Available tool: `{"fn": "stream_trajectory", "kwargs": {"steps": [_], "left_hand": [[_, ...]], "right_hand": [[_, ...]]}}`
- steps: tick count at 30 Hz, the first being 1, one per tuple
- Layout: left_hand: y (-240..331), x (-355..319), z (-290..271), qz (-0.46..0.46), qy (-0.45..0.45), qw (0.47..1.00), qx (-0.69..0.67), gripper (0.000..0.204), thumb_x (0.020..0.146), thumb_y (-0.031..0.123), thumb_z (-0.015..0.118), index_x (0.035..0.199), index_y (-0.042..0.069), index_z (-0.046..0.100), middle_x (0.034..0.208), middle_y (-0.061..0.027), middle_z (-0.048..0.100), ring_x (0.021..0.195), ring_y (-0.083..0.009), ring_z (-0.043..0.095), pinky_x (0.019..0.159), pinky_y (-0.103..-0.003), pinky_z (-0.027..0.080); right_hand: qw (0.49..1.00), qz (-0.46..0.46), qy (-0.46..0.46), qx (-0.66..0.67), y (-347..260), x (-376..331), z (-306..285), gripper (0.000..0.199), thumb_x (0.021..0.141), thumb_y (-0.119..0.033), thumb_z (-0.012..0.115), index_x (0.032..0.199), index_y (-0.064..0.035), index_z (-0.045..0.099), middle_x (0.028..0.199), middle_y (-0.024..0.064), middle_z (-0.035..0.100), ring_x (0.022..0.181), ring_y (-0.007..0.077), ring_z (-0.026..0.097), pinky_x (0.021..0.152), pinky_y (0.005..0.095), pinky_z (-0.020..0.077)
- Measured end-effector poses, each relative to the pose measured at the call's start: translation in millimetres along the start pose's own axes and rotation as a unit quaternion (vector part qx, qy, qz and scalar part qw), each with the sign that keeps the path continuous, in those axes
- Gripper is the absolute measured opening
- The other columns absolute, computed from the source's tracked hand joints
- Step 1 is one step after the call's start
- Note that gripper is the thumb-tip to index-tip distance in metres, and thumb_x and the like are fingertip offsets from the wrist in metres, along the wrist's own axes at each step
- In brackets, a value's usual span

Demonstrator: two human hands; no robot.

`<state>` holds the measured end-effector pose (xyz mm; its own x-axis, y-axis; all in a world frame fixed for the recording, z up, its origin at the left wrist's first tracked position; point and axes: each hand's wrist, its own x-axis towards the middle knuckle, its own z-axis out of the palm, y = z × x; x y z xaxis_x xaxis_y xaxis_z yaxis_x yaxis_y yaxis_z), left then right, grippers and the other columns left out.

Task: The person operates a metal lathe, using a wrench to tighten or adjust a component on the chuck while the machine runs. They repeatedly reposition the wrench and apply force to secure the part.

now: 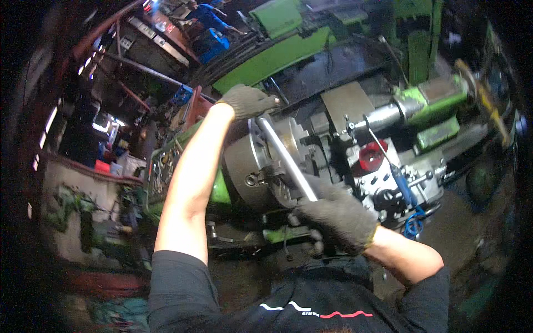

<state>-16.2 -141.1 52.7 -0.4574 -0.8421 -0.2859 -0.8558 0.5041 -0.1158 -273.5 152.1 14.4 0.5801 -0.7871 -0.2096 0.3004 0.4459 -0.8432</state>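
A bright, straight metal bar slants across the front of a large round lathe chuck. My right hand, in a dark work glove, is closed round the bar's lower end. The bar's upper end lies just below my left hand, also gloved. That hand is curled at the top of the chuck, with its fingers closed. What it holds, if anything, is hidden. Stepped metal jaws show on the chuck's right side.
To the right are the green tailstock, a red round part on the carriage and a blue-handled tool. Hand tools lie in a tray at left. A person in blue is far behind, beyond another green machine.
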Motion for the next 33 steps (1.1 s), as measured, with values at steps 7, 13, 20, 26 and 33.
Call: {"fn": "stream_trajectory", "kwargs": {"steps": [7,13,20,26,33], "left_hand": [[-21,-56,27,0.164,0.149,0.974,-0.050,0.046,0.101,0.060,0.061,0.115,0.020,0.080,0.093,-0.0176,0.077,0.093,-0.0434,0.075,0.082,-0.055,0.057],[-13,-70,56,0.063,0.194,0.977,-0.053,0.035,0.094,0.051,0.068,0.111,0.021,0.077,0.097,-0.0181,0.077,0.093,-0.0410,0.076,0.081,-0.055,0.059],[18,-71,45,-0.089,0.178,0.968,-0.157,0.039,0.095,0.043,0.064,0.112,0.013,0.082,0.111,-0.0210,0.080,0.102,-0.0421,0.078,0.090,-0.053,0.061],[28,-31,45,-0.190,0.102,0.953,-0.212,0.039,0.096,0.029,0.064,0.118,0.003,0.083,0.121,-0.0258,0.079,0.113,-0.0363,0.080,0.098,-0.048,0.062],[-6,-27,57,-0.166,0.066,0.955,-0.236,0.048,0.093,0.039,0.063,0.118,0.003,0.082,0.119,-0.0276,0.079,0.109,-0.0396,0.079,0.098,-0.049,0.060]], "right_hand": [[0.818,-0.101,0.108,-0.556,-69,-17,-50,0.060,0.095,-0.023,0.078,0.152,-0.0103,0.063,0.108,0.0126,0.080,0.088,0.0279,0.078,0.079,0.0433,0.0612],[0.468,-0.081,0.171,-0.863,-131,45,-77,0.024,0.097,-0.029,0.074,0.110,-0.0086,0.075,0.105,0.0203,0.077,0.099,0.0439,0.075,0.084,0.0521,0.0592],[0.384,-0.193,0.212,-0.878,-170,166,-174,0.031,0.096,-0.038,0.073,0.107,-0.0088,0.078,0.104,0.0207,0.079,0.107,0.0434,0.074,0.089,0.0533,0.0592],[0.390,-0.214,0.126,-0.887,-177,251,-106,0.033,0.095,-0.039,0.074,0.112,-0.0112,0.080,0.107,0.0211,0.079,0.108,0.0434,0.075,0.090,0.0537,0.0600],[0.417,-0.166,0.047,-0.892,-158,313,-75,0.024,0.090,-0.034,0.080,0.100,-0.0122,0.081,0.099,0.0217,0.078,0.100,0.0438,0.076,0.087,0.0549,0.0597]]}}
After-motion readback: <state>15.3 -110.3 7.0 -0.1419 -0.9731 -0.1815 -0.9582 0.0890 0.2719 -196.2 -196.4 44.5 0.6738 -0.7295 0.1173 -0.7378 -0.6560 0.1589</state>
